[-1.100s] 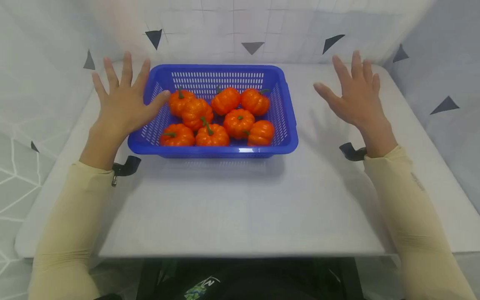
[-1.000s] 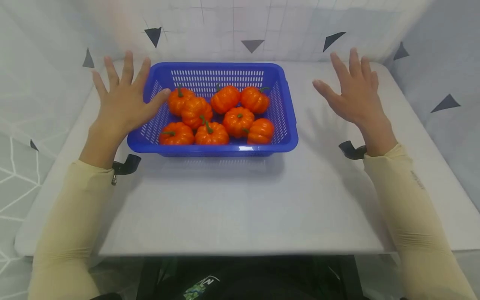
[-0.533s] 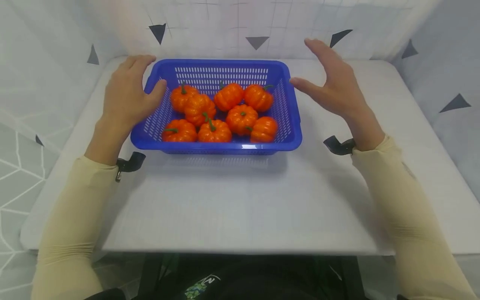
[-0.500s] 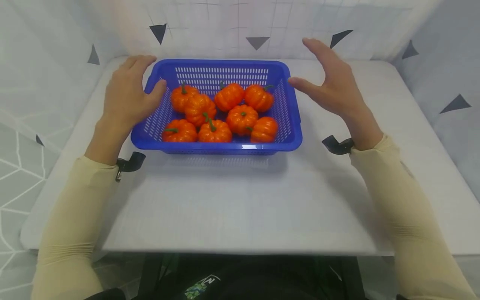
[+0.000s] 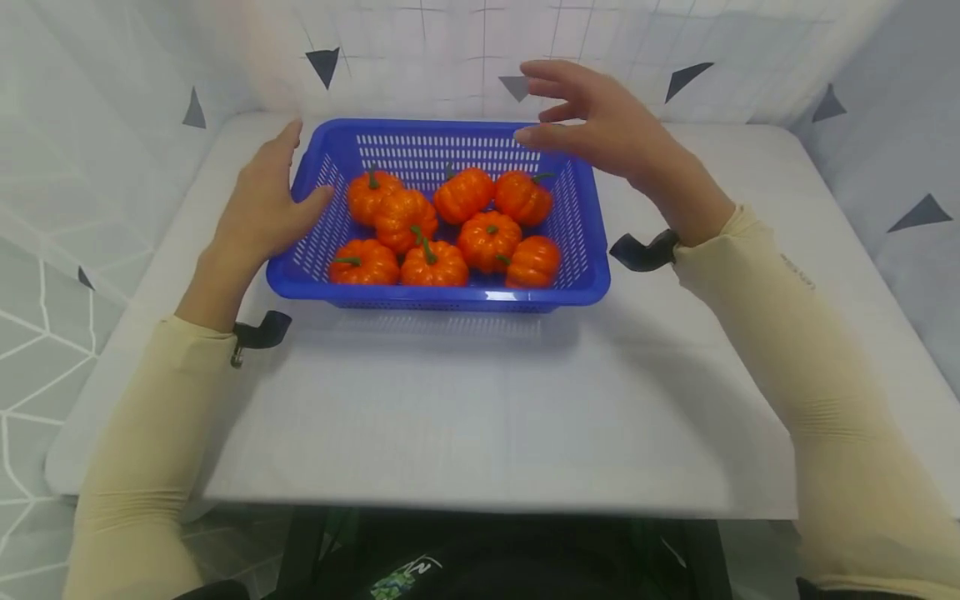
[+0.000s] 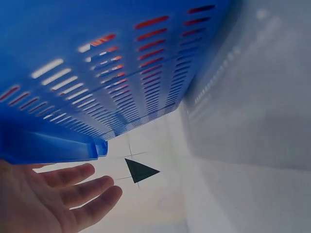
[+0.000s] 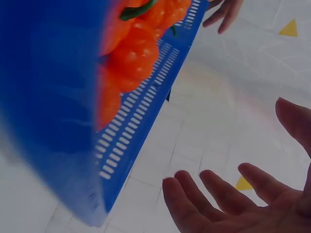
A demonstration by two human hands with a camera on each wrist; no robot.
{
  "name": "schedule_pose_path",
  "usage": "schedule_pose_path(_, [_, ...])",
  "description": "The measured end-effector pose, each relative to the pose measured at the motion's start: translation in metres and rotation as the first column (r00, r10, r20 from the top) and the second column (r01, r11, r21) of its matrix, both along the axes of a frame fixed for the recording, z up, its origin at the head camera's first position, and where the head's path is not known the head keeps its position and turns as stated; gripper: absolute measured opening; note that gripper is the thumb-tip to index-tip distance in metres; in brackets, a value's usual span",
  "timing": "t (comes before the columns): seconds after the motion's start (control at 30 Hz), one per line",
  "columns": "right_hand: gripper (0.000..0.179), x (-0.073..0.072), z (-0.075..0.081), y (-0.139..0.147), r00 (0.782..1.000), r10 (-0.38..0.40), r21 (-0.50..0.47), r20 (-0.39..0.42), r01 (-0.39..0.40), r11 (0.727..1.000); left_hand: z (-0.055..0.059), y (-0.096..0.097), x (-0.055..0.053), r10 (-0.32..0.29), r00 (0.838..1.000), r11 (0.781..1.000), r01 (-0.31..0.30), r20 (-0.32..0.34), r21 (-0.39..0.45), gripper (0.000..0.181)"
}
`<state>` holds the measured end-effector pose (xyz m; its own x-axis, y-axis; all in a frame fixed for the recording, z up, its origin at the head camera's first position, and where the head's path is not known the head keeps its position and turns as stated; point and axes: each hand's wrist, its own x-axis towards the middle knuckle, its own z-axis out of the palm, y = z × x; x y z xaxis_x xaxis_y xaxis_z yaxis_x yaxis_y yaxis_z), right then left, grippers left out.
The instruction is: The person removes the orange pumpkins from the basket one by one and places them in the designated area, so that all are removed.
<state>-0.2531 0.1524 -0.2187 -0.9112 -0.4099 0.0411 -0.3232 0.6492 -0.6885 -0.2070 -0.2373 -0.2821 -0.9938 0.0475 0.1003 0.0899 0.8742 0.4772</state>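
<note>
A blue plastic basket [image 5: 438, 297] with slotted sides holds several small orange pumpkins [image 5: 490, 242] with green stems. My left hand [image 5: 258, 204] is at the basket's left side, its thumb over the rim in the head view. In the left wrist view its extended fingers [image 6: 95, 187] show just past the blue rim [image 6: 53, 150]. My right hand [image 5: 600, 125] hovers over the back right part of the basket, holding nothing. The right wrist view shows its fingers [image 7: 223, 194] spread, slightly bent, and apart from the basket.
The basket stands toward the back of a white-covered table [image 5: 420, 417]. Behind it rises a pale backdrop [image 5: 442, 50] with dark triangles. Black wrist mounts [image 5: 262, 330] stick out from both sleeves.
From spread above the table's right side, my right hand has swung leftward over the basket's back right. My left hand has turned and drawn its fingers together by the left rim. The pumpkins stay put.
</note>
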Motion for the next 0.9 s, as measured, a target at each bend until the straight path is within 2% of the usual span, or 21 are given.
schedule_pose_path(0.13, [0.081,-0.008,0.007,-0.011,0.993,0.07,-0.044,0.09,-0.067,0.997,-0.002,-0.001,0.001,-0.003,1.0,1.0,0.002,0.022,0.029,0.084])
schedule_pose_path(0.3, [0.079,-0.019,0.007,-0.023,0.969,0.141,-0.16,0.204,-0.109,0.981,0.0,-0.001,0.0,-0.023,0.999,0.999,0.022,0.028,0.032,0.077])
schedule_pose_path(0.4, [0.076,-0.027,0.005,-0.03,0.95,0.175,-0.219,0.259,-0.119,0.968,0.0,0.0,0.001,-0.027,0.999,0.998,0.026,0.02,0.05,0.072])
schedule_pose_path(0.57, [0.074,-0.036,-0.003,-0.036,0.923,0.19,-0.267,0.336,-0.1,0.959,-0.004,0.001,0.003,-0.006,0.999,0.989,0.001,0.033,0.151,0.066])
schedule_pose_path(0.73, [0.071,-0.041,-0.012,-0.039,0.916,0.17,-0.244,0.363,-0.083,0.966,-0.009,0.003,0.002,0.029,0.997,0.954,-0.049,0.069,0.296,0.062])
schedule_pose_path(0.9, [0.068,-0.047,-0.022,-0.041,0.908,0.18,-0.231,0.378,-0.095,0.968,-0.015,0.004,-0.002,0.03,0.996,0.882,-0.065,0.082,0.466,0.06])
